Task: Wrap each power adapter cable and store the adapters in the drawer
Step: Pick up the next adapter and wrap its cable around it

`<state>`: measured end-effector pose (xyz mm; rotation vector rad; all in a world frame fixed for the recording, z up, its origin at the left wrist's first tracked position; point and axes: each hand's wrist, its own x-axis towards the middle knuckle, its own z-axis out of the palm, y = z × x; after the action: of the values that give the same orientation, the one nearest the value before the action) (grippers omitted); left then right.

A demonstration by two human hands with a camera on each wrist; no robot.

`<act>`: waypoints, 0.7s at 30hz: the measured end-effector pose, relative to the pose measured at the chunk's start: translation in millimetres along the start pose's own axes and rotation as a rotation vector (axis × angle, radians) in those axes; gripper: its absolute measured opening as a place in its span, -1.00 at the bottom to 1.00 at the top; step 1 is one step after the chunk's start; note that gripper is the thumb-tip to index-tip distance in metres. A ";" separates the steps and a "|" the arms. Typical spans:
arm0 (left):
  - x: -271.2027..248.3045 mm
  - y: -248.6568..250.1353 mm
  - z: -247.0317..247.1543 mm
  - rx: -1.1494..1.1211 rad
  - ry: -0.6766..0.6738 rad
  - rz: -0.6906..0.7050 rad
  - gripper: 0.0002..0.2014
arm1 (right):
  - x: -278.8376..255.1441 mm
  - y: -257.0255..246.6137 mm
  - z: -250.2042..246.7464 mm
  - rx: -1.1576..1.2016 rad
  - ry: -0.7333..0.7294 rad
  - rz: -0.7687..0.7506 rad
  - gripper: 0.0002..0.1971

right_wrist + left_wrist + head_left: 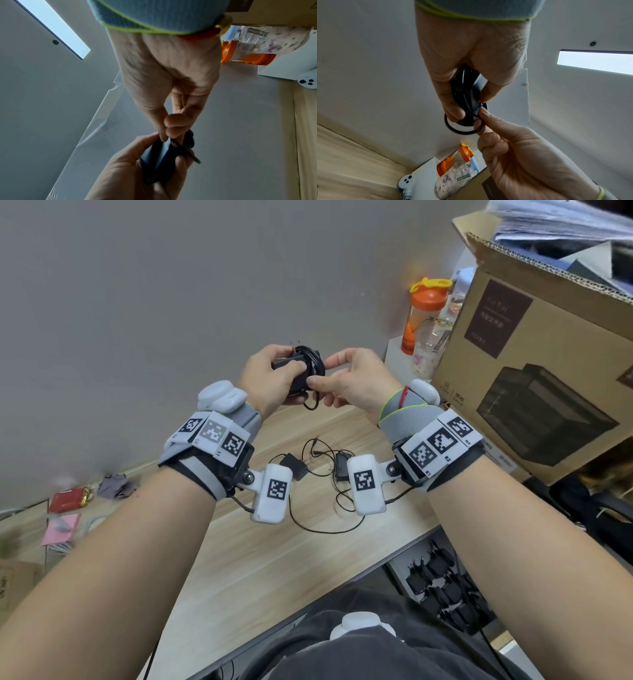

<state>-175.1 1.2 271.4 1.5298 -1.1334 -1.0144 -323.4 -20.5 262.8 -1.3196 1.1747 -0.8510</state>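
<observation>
Adapter (294, 364) sits in left hand (270, 378) grip, right hand (356, 381) pinching its cable (464, 127)

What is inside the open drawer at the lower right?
The drawer holds a cluster of black power adapters packed close together, prongs showing on some. The right forearm covers the drawer's right part, so its full contents and the count cannot be seen.
</observation>
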 end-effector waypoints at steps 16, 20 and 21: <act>-12.9 -0.2 3.0 0.070 -0.078 0.071 -0.67 | 8.5 6.4 1.1 -0.329 0.308 -0.255 -0.82; -15.0 0.4 0.5 0.046 -0.081 0.037 -0.66 | 2.0 6.8 -4.0 -0.463 0.242 -0.373 -0.79; -15.6 0.5 -0.5 0.047 -0.080 0.033 -0.66 | 0.6 6.9 -4.6 -0.447 0.219 -0.377 -0.80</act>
<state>-178.3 16.4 273.3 1.5134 -1.2421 -1.0409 -328.8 -21.5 256.5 -1.8921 1.3603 -1.0615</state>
